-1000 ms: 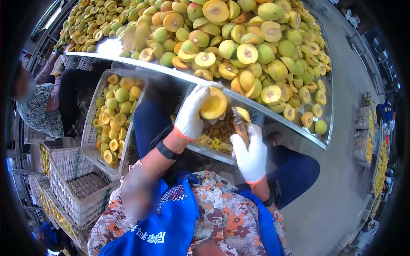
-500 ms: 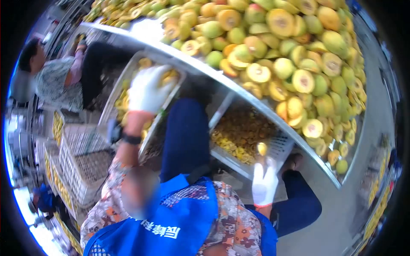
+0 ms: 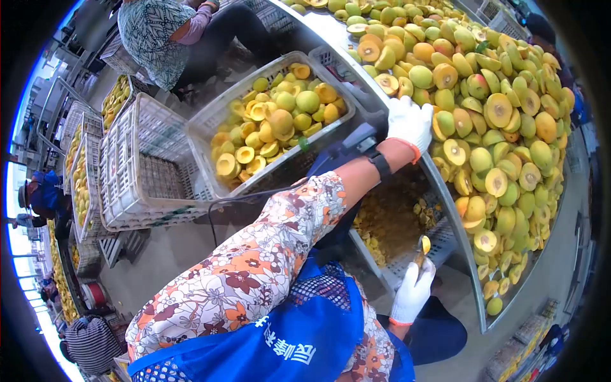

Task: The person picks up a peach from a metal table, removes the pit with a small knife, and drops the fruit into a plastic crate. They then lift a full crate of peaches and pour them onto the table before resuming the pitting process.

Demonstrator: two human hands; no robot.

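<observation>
Gloved in white, my left hand (image 3: 409, 126) is at the metal rim of the sorting table (image 3: 445, 184), its fingers against the nearest halved peaches (image 3: 443, 124). Nothing shows in its grasp, though the fingertips are partly hidden. My right hand (image 3: 412, 291), also gloved, is closed around a small hand tool (image 3: 421, 252) with a curved tip, held upright; yellow shows at the tip. Beneath the table rim, near that tool, sits a white crate (image 3: 388, 274) with brown pits and yellow scraps (image 3: 388, 223).
A crate (image 3: 210, 137) of peach halves (image 3: 273, 124) stands left of my arm. Stacked white crates (image 3: 121, 172) are beside it. Another person (image 3: 156, 38) sits at the upper left. A black cord (image 3: 245, 196) runs near my sleeve.
My left hand has moved from above the crate of peach halves rightward to the table rim. The view has shifted, showing more of that crate. My right hand still holds the tool low.
</observation>
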